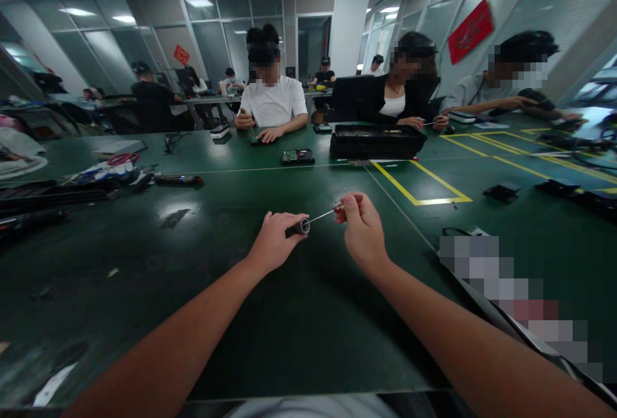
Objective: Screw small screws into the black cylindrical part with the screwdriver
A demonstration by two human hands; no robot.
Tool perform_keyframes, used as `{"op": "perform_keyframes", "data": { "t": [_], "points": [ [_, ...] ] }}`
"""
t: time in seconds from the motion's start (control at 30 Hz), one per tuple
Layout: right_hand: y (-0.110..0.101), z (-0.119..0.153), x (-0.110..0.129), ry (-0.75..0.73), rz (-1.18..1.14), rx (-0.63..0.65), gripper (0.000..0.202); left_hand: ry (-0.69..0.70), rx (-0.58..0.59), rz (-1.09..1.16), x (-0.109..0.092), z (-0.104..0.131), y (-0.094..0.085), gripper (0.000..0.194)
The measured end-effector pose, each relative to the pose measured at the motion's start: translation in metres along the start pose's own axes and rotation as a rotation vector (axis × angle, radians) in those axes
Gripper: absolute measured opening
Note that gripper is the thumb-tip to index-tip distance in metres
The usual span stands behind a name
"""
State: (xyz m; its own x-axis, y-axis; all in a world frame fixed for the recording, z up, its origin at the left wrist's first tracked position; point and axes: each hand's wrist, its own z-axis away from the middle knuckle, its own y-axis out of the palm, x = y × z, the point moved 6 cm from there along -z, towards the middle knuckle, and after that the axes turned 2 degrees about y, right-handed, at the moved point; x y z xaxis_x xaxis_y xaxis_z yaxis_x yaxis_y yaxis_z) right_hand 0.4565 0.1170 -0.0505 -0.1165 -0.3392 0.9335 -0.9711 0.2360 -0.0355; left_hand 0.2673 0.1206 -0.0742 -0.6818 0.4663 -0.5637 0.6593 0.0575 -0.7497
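Observation:
Above the green tabletop, my left hand (pixel 278 238) is closed round a small dark cylindrical part (pixel 302 226) with a round, light-rimmed end facing right. My right hand (pixel 361 228) pinches the reddish handle of a thin screwdriver (pixel 321 216). Its metal shaft slants down to the left, and the tip reaches the round end of the cylinder. Whether the tip sits inside it or only touches its face, I cannot tell. My fingers cover most of the handle and the far end of the cylinder.
A circuit-board device (pixel 297 156) and a long black box (pixel 378 140) lie ahead. Tools and cables (pixel 110 170) crowd the left side. Black parts (pixel 501 192) and a blurred-out item (pixel 511 302) are at right. Several people sit across the table (pixel 231 193).

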Motion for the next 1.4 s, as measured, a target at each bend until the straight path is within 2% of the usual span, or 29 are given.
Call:
{"op": "perform_keyframes", "data": {
  "t": [0.3,0.53,0.73,0.9,1.13,1.2,1.3,1.4],
  "points": [
    [0.001,0.0,-0.001,-0.038,0.077,0.039,0.025,-0.004,-0.029,0.053,0.001,0.002,-0.002,0.041],
    [-0.001,0.0,0.01,-0.045,0.193,0.08,0.033,-0.032,-0.012,0.061,0.005,0.003,-0.002,0.042],
    [0.004,0.002,0.014,-0.092,0.195,0.175,0.013,-0.036,-0.013,0.023,0.009,0.003,-0.003,0.039],
    [0.002,0.002,0.014,-0.123,0.324,0.137,0.026,-0.041,-0.019,-0.002,0.005,0.002,-0.005,0.039],
    [0.006,0.0,0.0,-0.052,0.037,0.15,0.014,-0.053,-0.041,-0.032,0.005,0.003,-0.009,0.039],
    [0.007,-0.003,-0.009,0.028,-0.069,0.129,0.021,-0.008,-0.03,-0.05,0.002,0.003,-0.009,0.037],
    [0.001,-0.01,-0.027,0.197,-0.246,-0.001,0.027,0.052,-0.031,-0.097,-0.003,0.002,-0.009,0.037],
    [-0.007,-0.013,-0.032,0.18,-0.199,-0.106,0.025,-0.005,-0.008,-0.121,0.003,0.0,-0.006,0.038]
  ]
}}
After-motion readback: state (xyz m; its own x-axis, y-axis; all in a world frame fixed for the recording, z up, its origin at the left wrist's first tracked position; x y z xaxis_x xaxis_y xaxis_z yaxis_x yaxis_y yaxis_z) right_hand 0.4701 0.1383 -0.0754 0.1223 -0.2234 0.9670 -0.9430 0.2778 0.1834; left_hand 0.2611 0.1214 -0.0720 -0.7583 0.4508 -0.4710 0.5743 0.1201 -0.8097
